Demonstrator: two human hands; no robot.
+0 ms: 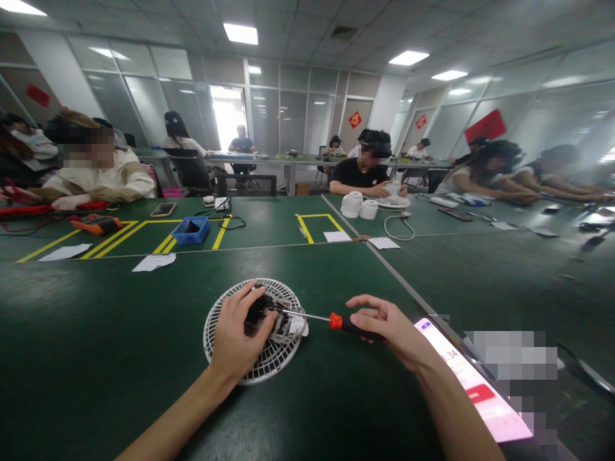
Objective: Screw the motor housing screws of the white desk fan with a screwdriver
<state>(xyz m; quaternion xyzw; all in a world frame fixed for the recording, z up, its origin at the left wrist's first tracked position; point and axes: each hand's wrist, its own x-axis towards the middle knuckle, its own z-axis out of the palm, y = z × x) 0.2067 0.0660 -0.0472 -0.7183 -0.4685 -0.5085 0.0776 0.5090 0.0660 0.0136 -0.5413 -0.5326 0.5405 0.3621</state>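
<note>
A white round fan grille point(225, 307) lies flat on the green table point(96, 358) in front of me, with a dark motor assembly point(269, 317) on top of it. My left hand point(237, 339) rests on the grille and its fingers are closed around the motor. My right hand point(384, 326) grips a screwdriver point(336, 321) with a red and black handle. The shaft runs left and its tip touches the motor.
A phone with a lit screen point(473, 384) lies by my right forearm. A blue tray point(191, 230), paper slips point(154, 261), an orange multimeter point(96, 224) and white fan parts point(358, 205) sit farther back. Several other people work at the tables around.
</note>
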